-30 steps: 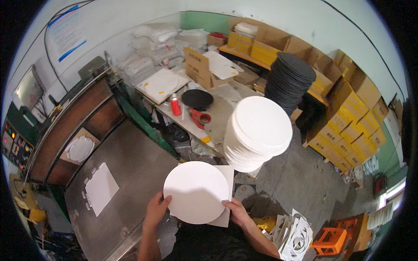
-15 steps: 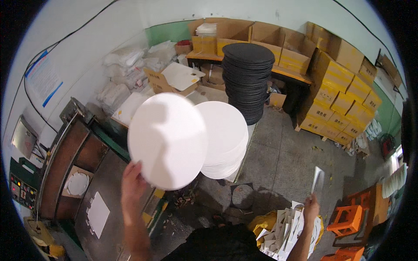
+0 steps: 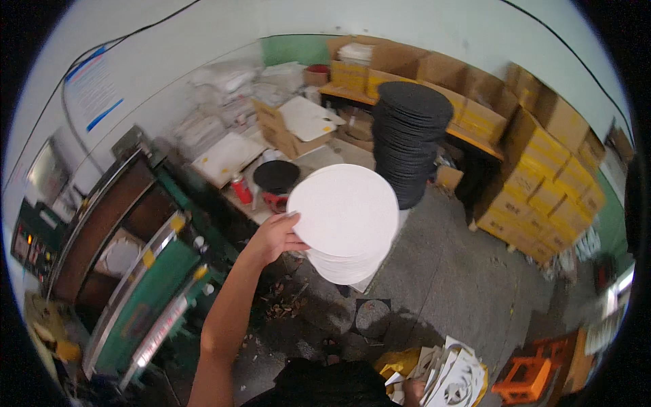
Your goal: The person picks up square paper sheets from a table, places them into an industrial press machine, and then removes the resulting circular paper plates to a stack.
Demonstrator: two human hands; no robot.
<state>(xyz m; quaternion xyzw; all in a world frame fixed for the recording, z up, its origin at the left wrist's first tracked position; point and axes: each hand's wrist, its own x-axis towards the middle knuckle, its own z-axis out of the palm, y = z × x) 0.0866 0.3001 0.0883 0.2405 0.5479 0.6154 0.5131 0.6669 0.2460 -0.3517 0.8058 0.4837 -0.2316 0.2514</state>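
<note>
white disc (image 3: 342,210): pinching its left edge with left hand (image 3: 273,239), holding it over the stack (image 3: 346,269), leaving grip of right hand (image 3: 413,391) unclear.

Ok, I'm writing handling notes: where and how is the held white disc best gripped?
Probably by its left rim, from the left, where the left hand holds it: thumb above, fingers toward the underside. The white disc is broad, flat, with no handle showing, which suits an edge pinch, and in this view that rim juts past the white stack below.
</note>
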